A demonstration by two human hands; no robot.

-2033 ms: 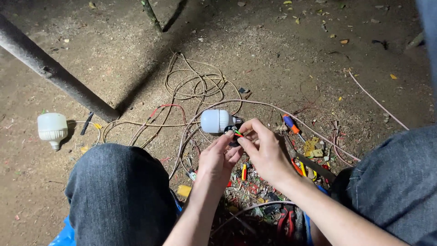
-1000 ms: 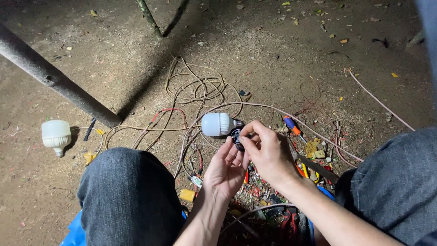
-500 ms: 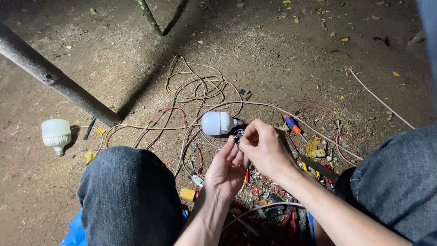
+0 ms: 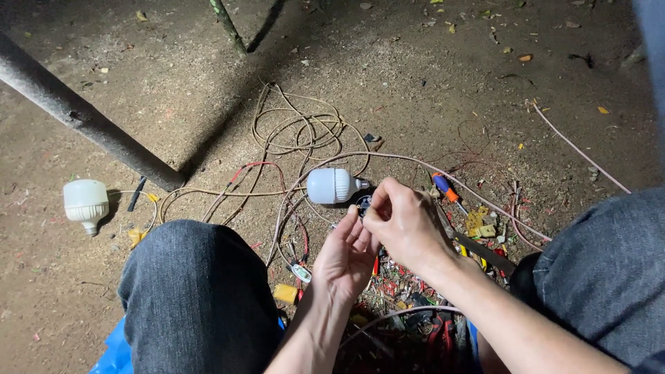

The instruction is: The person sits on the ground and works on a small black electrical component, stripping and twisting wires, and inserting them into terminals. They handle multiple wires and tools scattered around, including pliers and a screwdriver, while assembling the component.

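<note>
Spare bulb point(image 4: 86, 203): far left on the dirt floor, unmoved.
Socketed bulb point(image 4: 332, 185): centre, lying on the wires point(image 4: 298, 131).
Left hand point(image 4: 346, 255): grip loose, now cupped under the black lamp holder point(image 4: 364, 202).
Right hand point(image 4: 405, 223): has closed over; grip pinched on holder.

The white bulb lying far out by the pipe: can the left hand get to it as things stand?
Probably yes: open dirt lies between the left hand and that white bulb, though the left knee sits partly between them.
</note>
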